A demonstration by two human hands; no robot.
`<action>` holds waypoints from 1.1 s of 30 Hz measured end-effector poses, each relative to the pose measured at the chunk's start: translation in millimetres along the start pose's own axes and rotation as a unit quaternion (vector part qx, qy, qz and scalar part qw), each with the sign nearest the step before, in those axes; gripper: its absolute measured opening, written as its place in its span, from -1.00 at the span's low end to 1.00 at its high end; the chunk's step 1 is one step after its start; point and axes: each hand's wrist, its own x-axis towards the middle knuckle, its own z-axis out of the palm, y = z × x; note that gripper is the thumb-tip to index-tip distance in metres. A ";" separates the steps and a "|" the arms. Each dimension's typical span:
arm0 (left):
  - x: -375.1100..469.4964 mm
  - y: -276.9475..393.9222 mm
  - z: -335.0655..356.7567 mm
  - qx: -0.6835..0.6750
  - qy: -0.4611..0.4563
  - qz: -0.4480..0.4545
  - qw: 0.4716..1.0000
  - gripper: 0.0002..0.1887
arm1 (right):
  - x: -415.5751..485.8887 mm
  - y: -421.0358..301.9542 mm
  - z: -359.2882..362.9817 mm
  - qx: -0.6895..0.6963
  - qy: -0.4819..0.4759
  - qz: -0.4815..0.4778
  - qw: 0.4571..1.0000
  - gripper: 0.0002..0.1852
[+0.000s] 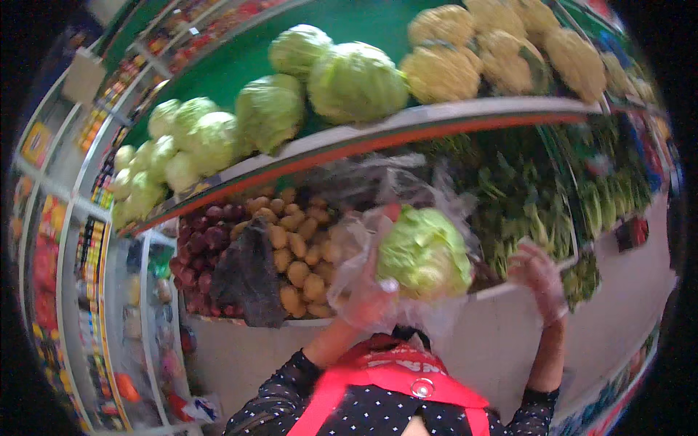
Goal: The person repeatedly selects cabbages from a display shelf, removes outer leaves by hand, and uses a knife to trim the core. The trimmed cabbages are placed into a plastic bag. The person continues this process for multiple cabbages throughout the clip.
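Observation:
In front of my chest, my left hand (375,280) grips a pale green lettuce head (422,253) from its left side. Thin clear plastic film (349,256) hangs around that hand and below the lettuce. Whether the lettuce sits inside the film or on top of it I cannot tell. To the right, my right hand (537,275) is raised with nothing visible in it, its fingers loosely bent and apart. It is blurred and seems to have clear plastic over it. Leafy green vegetables (537,218) lie just beyond this hand.
Green cabbages (357,82) and cauliflowers (441,71) sit on the upper shelf, whose edge (376,136) crosses above the lower bins. Red onions (207,240), potatoes (300,245) and a dark plastic bag (248,278) lie lower left. Packed grocery shelves (92,261) stand at left.

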 end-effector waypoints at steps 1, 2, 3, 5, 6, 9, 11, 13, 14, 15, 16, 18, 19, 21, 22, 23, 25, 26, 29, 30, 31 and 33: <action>-2.2 12.1 6.5 0.018 -0.004 0.000 1.000 0.01 | 7.8 -15.7 25.8 0.019 -0.087 0.025 0.996 -0.14; -4.4 23.2 11.7 0.099 -0.014 -0.001 0.995 0.07 | 11.2 -30.1 49.6 0.037 -0.177 0.018 0.983 -0.07; -9.5 35.4 12.4 0.180 -0.027 -0.015 0.983 0.14 | 15.3 -42.9 73.3 0.089 -0.269 0.024 0.959 0.09; -12.7 53.6 2.2 0.213 -0.058 -0.016 0.975 0.24 | 23.9 -57.6 122.9 0.119 -0.362 -0.002 0.925 0.29; -12.8 58.9 -1.8 0.167 -0.077 -0.001 0.983 0.27 | 27.2 -66.3 139.4 0.095 -0.370 -0.005 0.924 0.38; -13.3 70.6 -22.8 0.249 -0.081 0.104 0.959 0.28 | 38.0 -86.5 184.3 0.062 -0.377 -0.006 0.924 0.59; -16.3 91.9 -41.5 0.404 -0.072 0.157 0.898 0.27 | 44.2 -99.7 214.1 0.018 -0.370 -0.034 0.928 0.61; -10.0 116.4 -54.2 0.425 -0.080 0.221 0.874 0.21 | 47.4 -112.6 247.8 0.057 -0.352 -0.022 0.934 0.55; -5.9 132.9 -59.9 0.439 -0.083 0.244 0.861 0.20 | 49.7 -120.4 265.9 0.077 -0.344 -0.016 0.936 0.53; -1.1 150.5 -65.8 0.454 -0.087 0.272 0.844 0.20 | 53.1 -128.1 284.7 0.102 -0.337 -0.006 0.936 0.50; 8.5 171.6 -75.0 0.491 -0.092 0.301 0.813 0.18 | 61.3 -136.7 304.7 0.101 -0.339 -0.040 0.935 0.43; 31.4 219.2 -94.9 0.506 -0.104 0.334 0.788 0.21 | 78.6 -156.4 341.8 0.076 -0.312 -0.135 0.937 0.35; 42.0 245.3 -105.8 0.514 -0.113 0.337 0.781 0.20 | 95.3 -168.8 360.3 0.066 -0.319 -0.192 0.926 0.33; 66.9 290.7 -122.6 0.638 0.012 0.407 0.654 0.18 | 139.8 -204.7 390.6 -0.077 -0.240 -0.344 0.904 0.27; 87.3 312.4 -129.6 0.641 0.064 0.435 0.628 0.14 | 163.5 -220.9 407.9 -0.080 -0.203 -0.376 0.901 0.24; 107.1 331.5 -135.8 0.641 0.115 0.463 0.602 0.10 | 187.8 -236.0 426.4 -0.076 -0.181 -0.423 0.885 0.21; 138.9 363.1 -150.7 0.515 0.045 0.339 0.786 0.03 | 231.1 -267.1 455.5 -0.202 -0.072 -0.539 0.815 0.17; 155.8 378.6 -159.0 0.441 0.007 0.268 0.856 -0.01 | 249.9 -278.8 469.4 -0.232 -0.043 -0.518 0.822 0.13; 207.3 412.4 -185.4 0.181 -0.034 0.077 0.980 -0.09 | 293.2 -292.2 504.0 -0.308 0.015 -0.522 0.795 0.09; 224.7 414.9 -192.0 0.166 -0.027 0.061 0.984 -0.12 | 303.3 -291.6 510.2 -0.323 0.022 -0.546 0.773 0.10; 242.9 413.7 -196.3 0.151 -0.002 0.042 0.988 -0.14 | 312.6 -292.1 514.7 -0.360 0.039 -0.500 0.787 0.11; 272.9 407.7 -205.1 0.193 0.035 0.003 0.981 -0.16 | 325.9 -291.0 513.4 -0.451 0.042 -0.498 0.739 0.06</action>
